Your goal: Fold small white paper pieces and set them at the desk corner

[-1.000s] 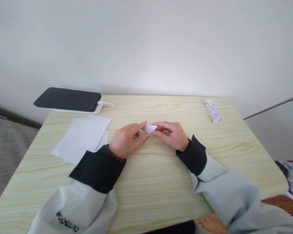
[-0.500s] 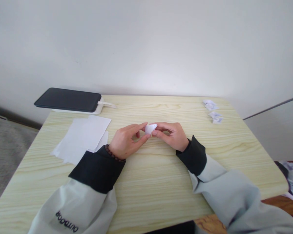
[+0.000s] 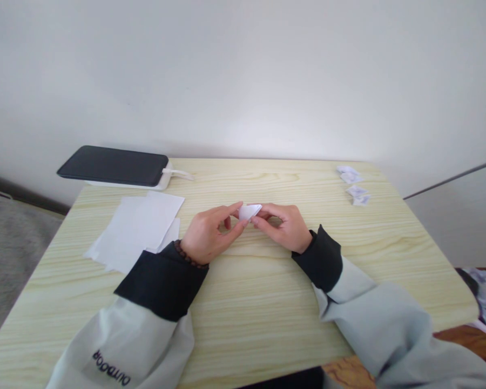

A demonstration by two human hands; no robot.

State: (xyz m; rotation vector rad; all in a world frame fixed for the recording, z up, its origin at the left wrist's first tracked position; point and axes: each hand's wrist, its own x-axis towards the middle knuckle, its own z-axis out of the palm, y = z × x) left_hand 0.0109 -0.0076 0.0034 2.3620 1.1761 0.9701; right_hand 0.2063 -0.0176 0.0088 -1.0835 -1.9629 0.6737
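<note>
A small folded piece of white paper [image 3: 249, 211] is held between my two hands above the middle of the table. My left hand [image 3: 213, 233] pinches its left side between thumb and fingers. On the other side, the thumb and fingers of my right hand [image 3: 282, 225] grip the paper's right edge. The fingertips partly hide the folds. To the left lies a loose stack of white paper sheets [image 3: 141, 224], its lower corner covered by my left sleeve.
A black phone [image 3: 115, 165] rests on a white block at the back left, with a white cable [image 3: 180, 174] beside it. Several folded paper pieces [image 3: 358, 195] lie at the back right of the wooden table [image 3: 259, 313]. A white wall [image 3: 251, 81] rises behind.
The folded paper has tilted slightly between my fingers and looks flatter. My fingertips have shifted a little; both arms stay in place.
</note>
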